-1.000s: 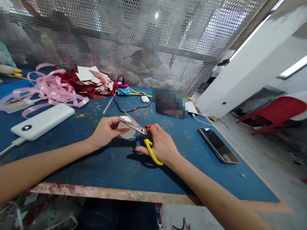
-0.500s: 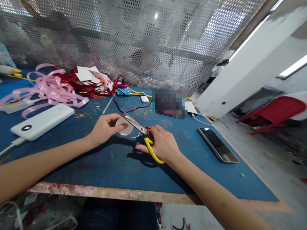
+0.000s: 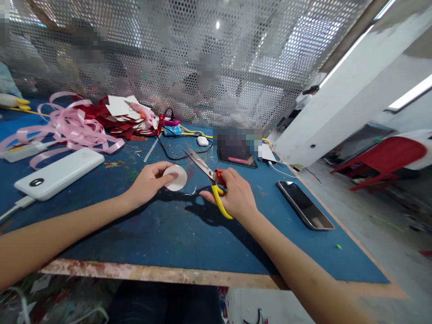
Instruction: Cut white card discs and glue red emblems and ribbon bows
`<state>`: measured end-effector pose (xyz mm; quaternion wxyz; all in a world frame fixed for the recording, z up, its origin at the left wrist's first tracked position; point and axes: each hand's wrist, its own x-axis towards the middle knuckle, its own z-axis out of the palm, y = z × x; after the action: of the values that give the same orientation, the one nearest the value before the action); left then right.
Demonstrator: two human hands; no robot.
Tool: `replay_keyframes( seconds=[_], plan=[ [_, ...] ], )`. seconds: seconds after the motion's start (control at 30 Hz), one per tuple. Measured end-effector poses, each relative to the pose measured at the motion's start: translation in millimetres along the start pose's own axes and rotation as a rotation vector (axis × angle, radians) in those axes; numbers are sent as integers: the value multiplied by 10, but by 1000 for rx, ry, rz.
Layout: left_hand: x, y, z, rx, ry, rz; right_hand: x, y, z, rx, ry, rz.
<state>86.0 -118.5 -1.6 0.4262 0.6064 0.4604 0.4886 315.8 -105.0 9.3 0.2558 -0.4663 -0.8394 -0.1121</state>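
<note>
Between thumb and fingers, my left hand (image 3: 150,182) pinches a round white paper disc (image 3: 178,178) a little above the blue tabletop (image 3: 162,234). My right hand (image 3: 238,193) grips scissors (image 3: 202,165) by their yellow and red handles, the metal blades pointing up and to the left. The blades are slightly parted and stand apart from the disc, to its right. Thin white paper slivers (image 3: 194,191) lie on the table between the two hands.
At left are a white power bank (image 3: 60,173), a tangle of pink ribbon (image 3: 70,123) and a pile of red and white pieces (image 3: 118,114). An earbud case (image 3: 202,141), a tablet (image 3: 236,150) and cables lie at the back. A phone (image 3: 305,204) rests at right.
The scissors in my right hand have moved right, away from the paper disc. More of the disc now shows, while my left hand stays almost in place.
</note>
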Motion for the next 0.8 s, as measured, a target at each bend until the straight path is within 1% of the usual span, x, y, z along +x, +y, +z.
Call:
replay_keyframes(
  seconds=[0.13,0.23,0.3,0.37,0.47,0.57,0.7,0.8],
  plan=[
    [67,-85,-49,-106,95,29,3,6,-13,32,155,-66],
    [90,-116,-56,-275,97,-23,16,26,-8,42,192,-76],
    [82,-110,-40,-368,90,-57,20,38,9,39,168,-53],
    [66,-97,-18,-403,89,-55,21,47,28,13,139,-31],
    [45,-90,7,-400,98,-9,21,50,45,-81,131,-22],
    [24,-97,23,-378,97,13,16,26,43,-140,116,-49],
    [-17,-99,56,-344,35,-36,-18,-59,53,-48,51,-76],
    [-57,-104,102,-366,-16,-81,-54,-136,71,20,10,-83]
  ],
)
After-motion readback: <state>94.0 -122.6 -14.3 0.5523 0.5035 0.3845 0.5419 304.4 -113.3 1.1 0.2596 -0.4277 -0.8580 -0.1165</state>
